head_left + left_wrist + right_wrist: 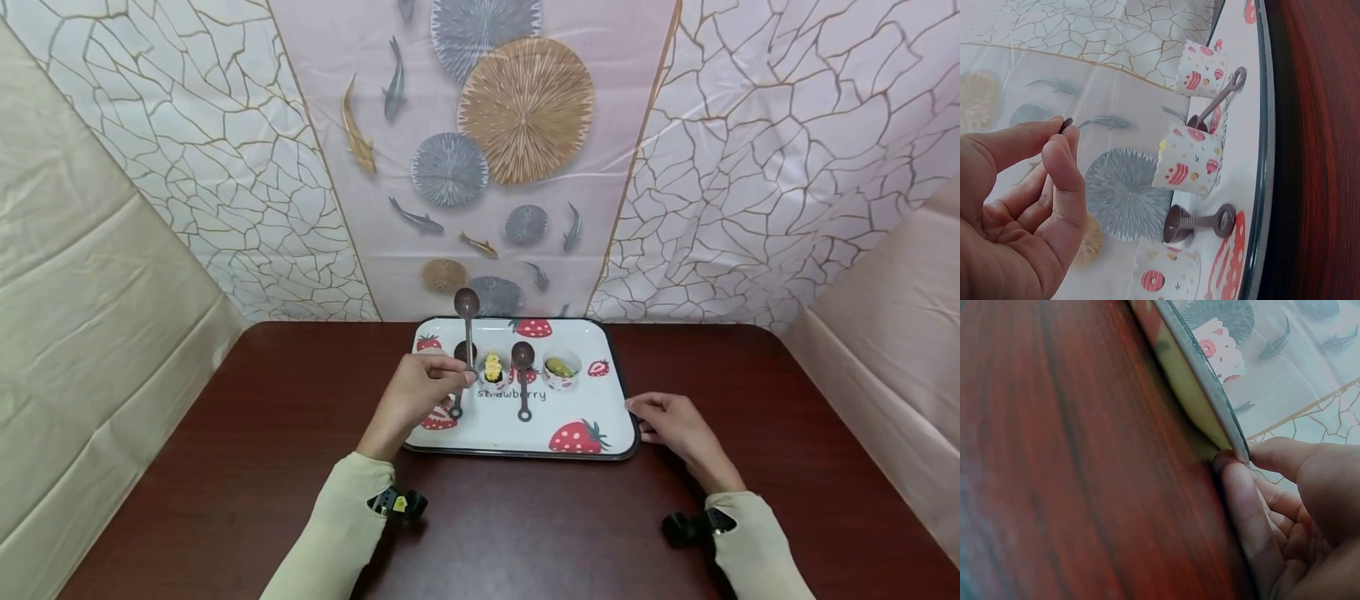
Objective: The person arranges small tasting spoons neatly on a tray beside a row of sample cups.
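My left hand [420, 390] pinches the end of a brown measuring spoon [467, 304] between thumb and fingertips, bowl pointing up, above the left part of a white strawberry-print tray [510, 435]. In the left wrist view only a dark tip of that spoon shows at the fingertips. Two more brown spoons lie on the tray, one near the middle [523, 357] and one beside my left hand [456, 410]. Thumb and index finger of my right hand [678, 427] grip the tray's right rim near its front corner.
A patterned paper cup [561, 382] holds something green; the middle cup [495, 386] has yellow pieces on top. The left wrist view shows a third cup [1161, 278], hidden by my hand from above. A patterned cloth [525, 250] hangs behind the dark red table [525, 525].
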{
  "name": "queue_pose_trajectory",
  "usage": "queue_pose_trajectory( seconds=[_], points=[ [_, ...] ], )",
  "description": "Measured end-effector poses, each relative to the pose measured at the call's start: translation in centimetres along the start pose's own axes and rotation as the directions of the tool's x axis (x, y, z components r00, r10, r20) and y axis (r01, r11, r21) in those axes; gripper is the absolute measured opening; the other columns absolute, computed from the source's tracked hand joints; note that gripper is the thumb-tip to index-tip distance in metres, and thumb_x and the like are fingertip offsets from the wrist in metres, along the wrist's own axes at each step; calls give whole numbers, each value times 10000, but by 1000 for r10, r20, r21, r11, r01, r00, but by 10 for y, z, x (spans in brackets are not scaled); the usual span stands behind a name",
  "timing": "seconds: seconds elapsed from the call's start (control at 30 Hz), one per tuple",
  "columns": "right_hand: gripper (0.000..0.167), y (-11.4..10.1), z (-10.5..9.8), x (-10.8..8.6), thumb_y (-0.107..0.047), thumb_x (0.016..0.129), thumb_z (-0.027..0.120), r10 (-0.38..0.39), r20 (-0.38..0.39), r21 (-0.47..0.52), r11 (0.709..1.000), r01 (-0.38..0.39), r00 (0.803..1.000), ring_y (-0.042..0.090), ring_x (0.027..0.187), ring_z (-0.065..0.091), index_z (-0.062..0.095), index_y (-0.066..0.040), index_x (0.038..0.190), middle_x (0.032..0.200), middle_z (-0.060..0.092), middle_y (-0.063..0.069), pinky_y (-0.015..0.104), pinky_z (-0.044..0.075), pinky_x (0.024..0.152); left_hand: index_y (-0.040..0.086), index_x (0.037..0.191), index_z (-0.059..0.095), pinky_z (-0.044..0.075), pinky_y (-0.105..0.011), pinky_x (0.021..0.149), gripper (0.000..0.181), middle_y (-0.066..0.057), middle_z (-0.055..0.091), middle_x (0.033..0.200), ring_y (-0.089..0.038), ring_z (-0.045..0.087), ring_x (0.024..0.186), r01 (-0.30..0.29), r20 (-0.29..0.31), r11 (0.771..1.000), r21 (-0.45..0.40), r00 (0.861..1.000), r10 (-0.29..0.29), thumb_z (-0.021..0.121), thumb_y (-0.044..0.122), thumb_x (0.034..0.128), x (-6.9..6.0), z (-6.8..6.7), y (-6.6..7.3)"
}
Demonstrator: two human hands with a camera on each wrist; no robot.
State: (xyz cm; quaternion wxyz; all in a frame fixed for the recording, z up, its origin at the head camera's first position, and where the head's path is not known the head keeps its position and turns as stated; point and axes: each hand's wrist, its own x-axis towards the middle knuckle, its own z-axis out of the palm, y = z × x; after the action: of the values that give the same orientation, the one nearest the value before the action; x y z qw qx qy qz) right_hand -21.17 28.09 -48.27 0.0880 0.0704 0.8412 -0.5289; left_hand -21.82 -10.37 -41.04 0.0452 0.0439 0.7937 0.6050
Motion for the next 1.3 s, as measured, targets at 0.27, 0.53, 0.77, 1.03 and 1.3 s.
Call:
queue_pose_trajectory(
  seconds=[0.27, 0.53, 0.77, 1.03, 1.3],
  points=[
    [423, -3, -1, -2, -246, 1078, 602, 17, -3, -37, 999, -18, 1000, 105, 823, 620, 651, 98, 1319, 1075, 685, 77, 226, 599, 680, 34, 1063, 794, 512, -298, 582, 160, -152, 783, 968, -203, 652, 656, 37, 47, 999, -4, 998, -37, 787, 153, 956, 2, 12, 5],
    [438, -1, -3, -1, -263, 1082, 597, 20, -8, -40, 999, -21, 1000, 144, 866, 607, 645, 95, 1329, 1075, 677, 85, 228, 601, 687, -14, 1095, 779, 597, -313, 638, 186, -141, 794, 946, -122, 683, 699, 9, 69, 1000, -23, 998, -7, 778, 110, 957, 5, 25, 9],
    [430, -1, -1, -1, -250, 1079, 610, 3, -7, -32, 999, -3, 1000, 105, 789, 622, 647, 105, 1319, 1009, 678, 45, 234, 602, 673, 32, 1122, 777, 427, -226, 470, 191, -162, 791, 982, -157, 675, 678, 58, 72, 998, -30, 996, -56, 759, 148, 972, 4, 32, 12],
    [437, -3, 2, 1, -276, 1089, 598, -3, 2, -30, 1000, 3, 1000, 108, 766, 615, 656, 93, 1317, 932, 653, 17, 238, 598, 661, -63, 1140, 759, 601, -265, 677, 190, -168, 793, 1009, -190, 751, 820, 14, 77, 996, -90, 997, -7, 708, 40, 989, 6, 40, 10],
    [421, -1, 0, 0, -248, 1085, 600, -4, -6, -17, 1000, 4, 1000, 72, 733, 619, 654, 106, 1307, 959, 666, 20, 234, 596, 653, -84, 1180, 741, 629, -270, 708, 207, -184, 785, 1028, -141, 739, 797, 22, 97, 992, -125, 995, -10, 680, 23, 1014, 8, 52, 15]
  ],
)
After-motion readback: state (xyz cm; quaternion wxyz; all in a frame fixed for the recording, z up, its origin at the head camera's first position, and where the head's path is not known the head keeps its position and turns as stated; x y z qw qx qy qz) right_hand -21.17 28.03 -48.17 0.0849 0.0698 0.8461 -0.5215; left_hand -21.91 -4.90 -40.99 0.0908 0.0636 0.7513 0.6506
